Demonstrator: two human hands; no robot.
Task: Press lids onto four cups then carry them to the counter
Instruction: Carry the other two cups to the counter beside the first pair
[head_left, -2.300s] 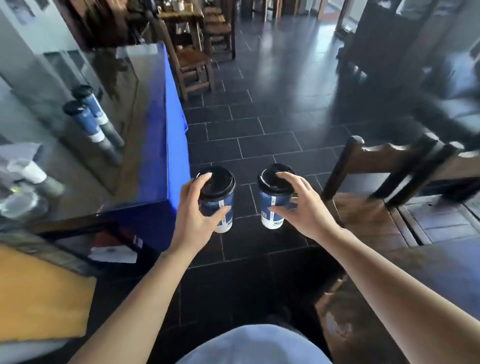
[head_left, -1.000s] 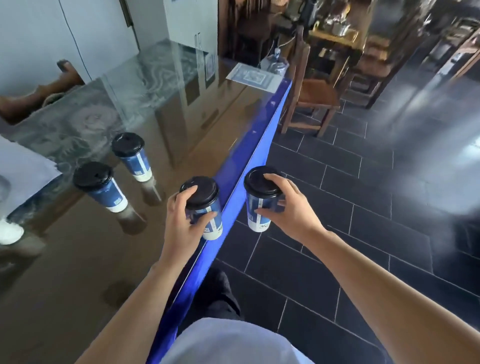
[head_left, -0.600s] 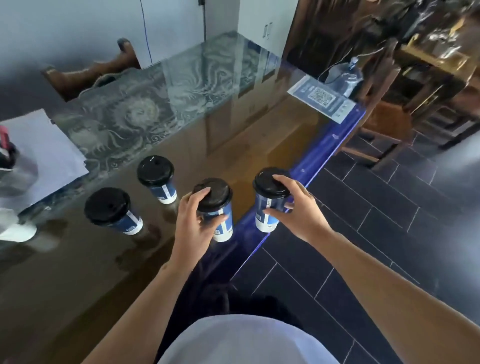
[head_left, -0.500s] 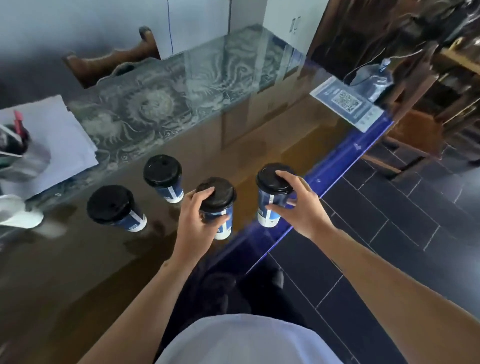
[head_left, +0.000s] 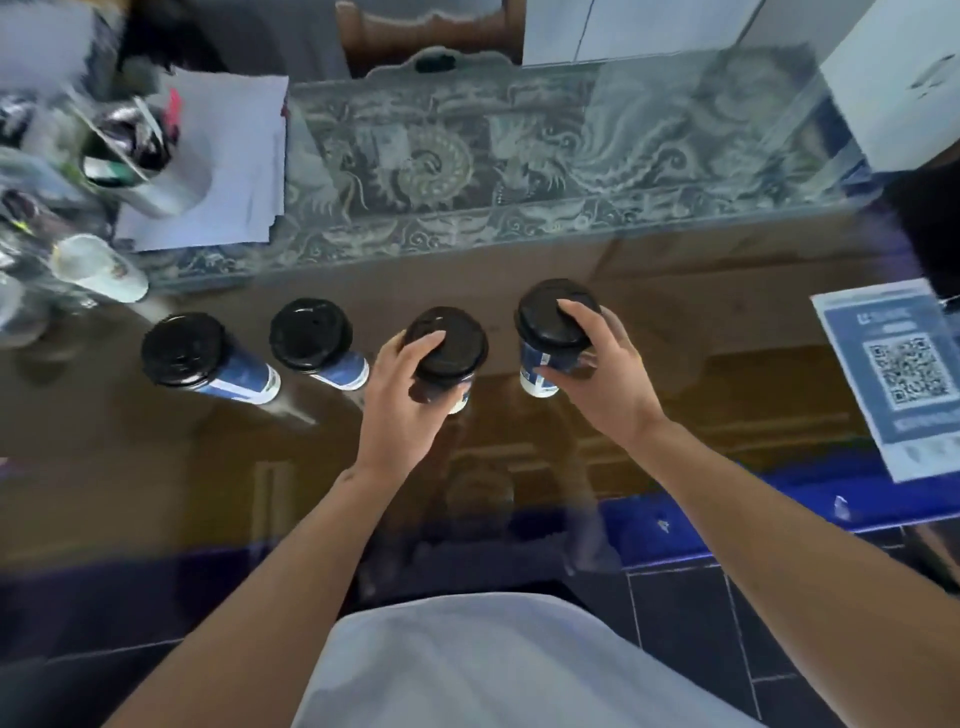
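Several blue paper cups with black lids line up over the glass counter (head_left: 675, 322). The leftmost cup (head_left: 184, 351) and the second cup (head_left: 311, 335) stand on the glass by themselves. My left hand (head_left: 402, 405) grips the third cup (head_left: 452, 348) round its side, thumb on the lid's rim. My right hand (head_left: 597, 374) holds the fourth cup (head_left: 550, 325), forefinger lying across its lid. Whether these two cups touch the glass, I cannot tell.
A QR-code sign (head_left: 898, 374) lies on the counter at the right. White papers (head_left: 228, 171), a holder with pens (head_left: 130, 156) and a pale cup (head_left: 98, 267) crowd the left end. A blue strip (head_left: 727, 525) marks the counter's near edge.
I have turned to face the counter squarely. Both held cups have moved from beyond the blue edge to over the glass, in line with the two standing cups.
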